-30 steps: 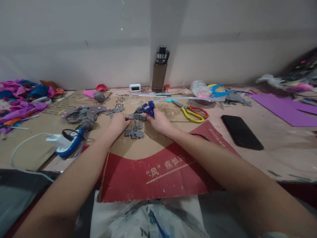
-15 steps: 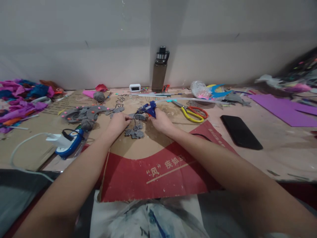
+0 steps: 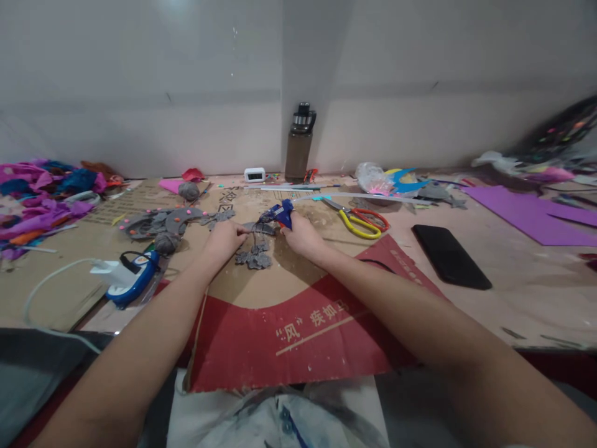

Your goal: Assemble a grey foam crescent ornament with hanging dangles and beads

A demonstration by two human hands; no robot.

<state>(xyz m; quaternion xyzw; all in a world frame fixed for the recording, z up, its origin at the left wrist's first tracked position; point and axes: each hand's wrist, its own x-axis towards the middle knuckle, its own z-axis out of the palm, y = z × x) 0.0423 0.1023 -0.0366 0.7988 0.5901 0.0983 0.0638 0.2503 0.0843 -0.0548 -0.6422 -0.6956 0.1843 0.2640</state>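
My right hand [image 3: 301, 235] is closed round the handle of a blue glue gun [image 3: 281, 213], its nozzle pointing left. A long pale glue stick [image 3: 354, 195] trails from the gun's back to the right. My left hand [image 3: 227, 239] pinches the left end of a curved grey felt piece [image 3: 263, 229], which lies under the nozzle. Grey felt flower shapes [image 3: 254, 255] hang or lie just below it on the cardboard [image 3: 265, 289]. Whether the nozzle touches the felt is too small to tell.
Left are a grey felt crescent with pink dots [image 3: 181, 216], grey yarn [image 3: 166, 242] and a blue power strip [image 3: 135, 283]. Scissors [image 3: 361, 223], a black phone [image 3: 450, 256] and purple sheets [image 3: 517, 214] are right. A bottle [image 3: 299, 143] and a small clock [image 3: 254, 175] stand behind.
The whole scene sits slightly lower as the head view tilts up. The glue gun has shifted slightly left over the felt; both hands keep their grips.
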